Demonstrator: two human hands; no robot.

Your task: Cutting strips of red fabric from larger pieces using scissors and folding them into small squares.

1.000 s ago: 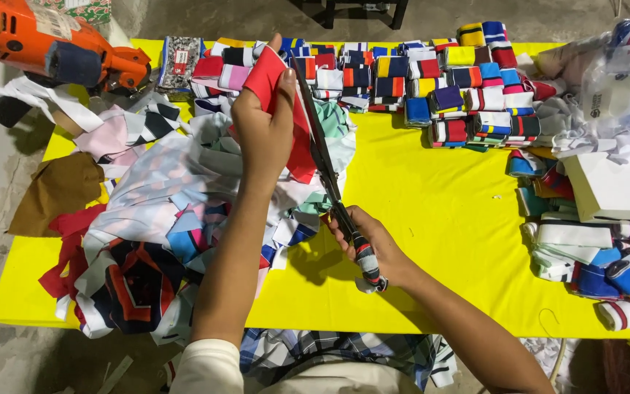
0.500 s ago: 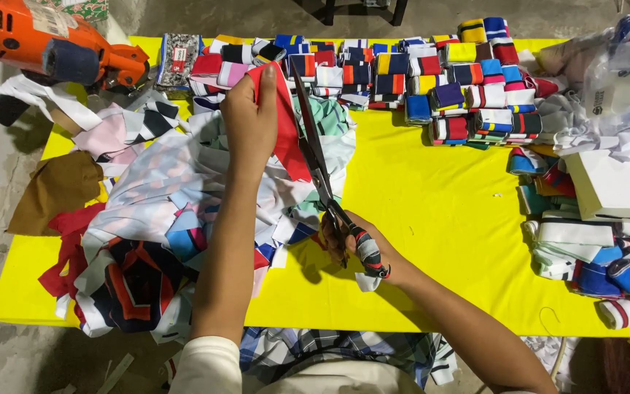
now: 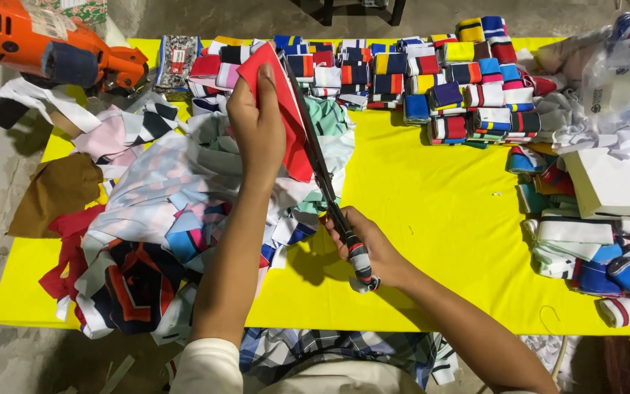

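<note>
A yellow table [image 3: 432, 219] carries a big heap of fabric scraps [image 3: 154, 219] at left and rows of folded striped bands [image 3: 432, 80] at the back. Above the heap, the left hand [image 3: 257, 124] pinches a red cloth piece [image 3: 289, 117] upright. The right hand [image 3: 370, 248] grips long scissors [image 3: 322, 175], blades lying along the cloth's edge.

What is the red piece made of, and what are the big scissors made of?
The red piece looks like soft, matte cloth: it bends in the left hand. The scissors seem to be dark metal, with long thin stiff blades; their handles, in the right hand, look wrapped in tape.
</note>
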